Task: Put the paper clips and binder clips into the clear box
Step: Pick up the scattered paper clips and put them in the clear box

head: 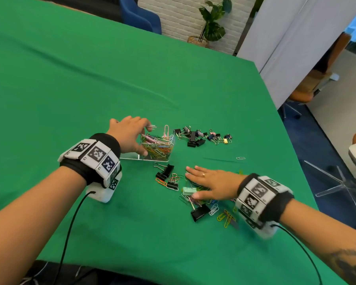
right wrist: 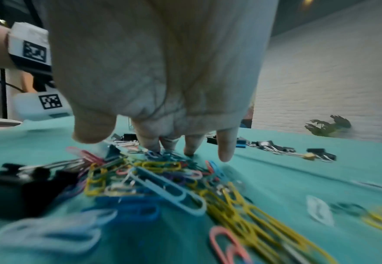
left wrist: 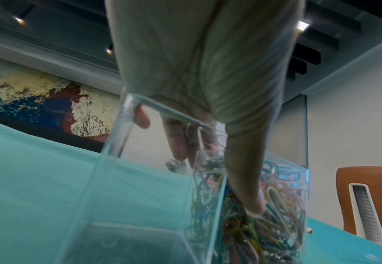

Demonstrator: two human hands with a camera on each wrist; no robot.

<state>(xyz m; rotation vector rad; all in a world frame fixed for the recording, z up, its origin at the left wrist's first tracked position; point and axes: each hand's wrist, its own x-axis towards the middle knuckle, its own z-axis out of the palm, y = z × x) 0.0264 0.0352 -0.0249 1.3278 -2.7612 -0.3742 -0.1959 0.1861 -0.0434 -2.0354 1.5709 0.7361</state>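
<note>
While the left hand (head: 130, 134) grasps the clear box (head: 169, 155) mid-table, thumb on its near wall, the right hand (head: 211, 185) lies flat, fingers released, on loose paper clips (right wrist: 156, 178); binder clips (head: 201, 135) lie beyond on the green cloth (head: 90, 79).

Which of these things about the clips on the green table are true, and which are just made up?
1. The clear box already holds lots of colourful paper clips. True.
2. The right hand is lifting a black binder clip high in the air. False: it lies flat, fingers straight, on the loose pile of clips on the table.
3. The left hand has its grip on the clear box. True.
4. Every binder clip is inside the box. False: a bunch of binder clips lies on the green tablecloth beyond the box.
5. One silver paper clip lies alone, apart from the piles. True.
</note>
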